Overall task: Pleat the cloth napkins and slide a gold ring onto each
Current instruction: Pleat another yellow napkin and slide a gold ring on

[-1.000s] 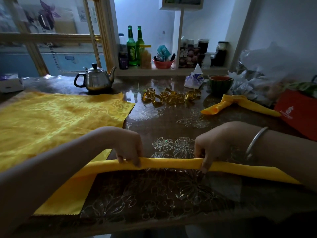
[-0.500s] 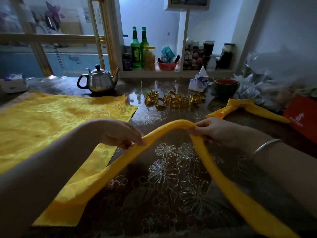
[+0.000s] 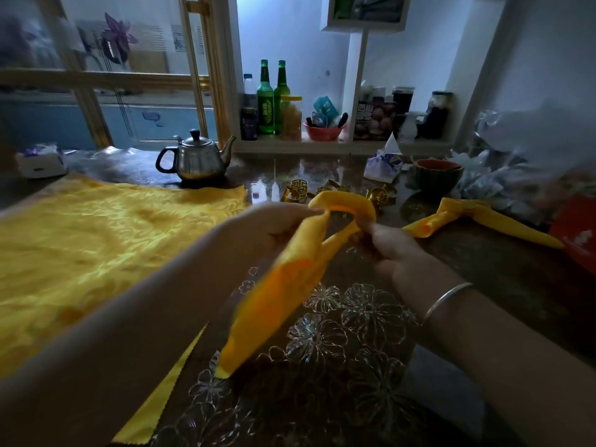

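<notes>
The worktop (image 3: 516,285), under a flower-patterned cover, is carrying a big yellow cloth (image 3: 96,253) that is lying flat on its left part. Above the middle, a pleated yellow napkin (image 3: 283,301) is bending into a loop, with its ends hanging down to the surface. The left hand (image 3: 274,227) is pinching one side of the loop in its grip, and the right hand (image 3: 387,246) is pinching the other. A red bag (image 3: 577,227) at the right is showing white print too blurred to read. A second folded napkin (image 3: 429,225) is lying beside it. Two green bottles (image 3: 265,101) are standing on the shelf, their labels unreadable. A red bowl (image 3: 322,133) is holding dark-handled items. Gold rings (image 3: 298,190) are clustering just behind the loop.
</notes>
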Available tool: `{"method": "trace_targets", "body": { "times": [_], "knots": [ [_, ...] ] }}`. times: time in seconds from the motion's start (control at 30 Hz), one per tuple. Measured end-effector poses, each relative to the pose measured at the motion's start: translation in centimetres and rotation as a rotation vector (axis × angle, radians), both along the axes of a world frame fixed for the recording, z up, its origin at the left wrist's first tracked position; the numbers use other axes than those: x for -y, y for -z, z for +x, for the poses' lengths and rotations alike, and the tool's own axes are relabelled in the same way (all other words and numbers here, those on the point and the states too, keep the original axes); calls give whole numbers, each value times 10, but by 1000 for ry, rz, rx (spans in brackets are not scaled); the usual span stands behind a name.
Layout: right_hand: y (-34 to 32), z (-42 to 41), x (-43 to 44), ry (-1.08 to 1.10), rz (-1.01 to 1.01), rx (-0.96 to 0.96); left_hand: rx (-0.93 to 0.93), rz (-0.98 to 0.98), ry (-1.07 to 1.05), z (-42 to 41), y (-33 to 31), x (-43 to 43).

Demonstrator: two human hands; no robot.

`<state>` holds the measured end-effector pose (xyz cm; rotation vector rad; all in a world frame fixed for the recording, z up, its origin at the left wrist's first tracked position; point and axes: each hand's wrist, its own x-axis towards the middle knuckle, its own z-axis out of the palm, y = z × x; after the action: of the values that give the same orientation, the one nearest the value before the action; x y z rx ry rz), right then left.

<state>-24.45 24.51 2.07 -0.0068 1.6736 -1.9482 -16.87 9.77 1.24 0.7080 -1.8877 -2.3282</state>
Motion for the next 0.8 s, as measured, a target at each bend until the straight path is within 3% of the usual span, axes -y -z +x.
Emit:
{"method": "trace_targets", "body": {
  "times": [0.17, 0.33, 0.53, 0.67, 0.73, 0.8],
  "knots": [
    [24, 5, -10, -15, 213, -63, 21, -128, -263, 19, 14, -16],
    [35, 1, -21, -82, 285, -48, 25, -293, -418, 6, 54, -28],
    [35, -6, -23, -97, 296, -67, 27, -629, -498, 1, 59, -48],
    [34, -8, -30, -135, 295, -63, 56, -752, -501, 3, 71, -51],
    [36, -7, -34, -152, 323, -125, 75, -817, -502, 5, 75, -52],
    [40, -5, -41, -114, 502, -362, 89, -860, -497, 5, 75, -53]
  ]
}}
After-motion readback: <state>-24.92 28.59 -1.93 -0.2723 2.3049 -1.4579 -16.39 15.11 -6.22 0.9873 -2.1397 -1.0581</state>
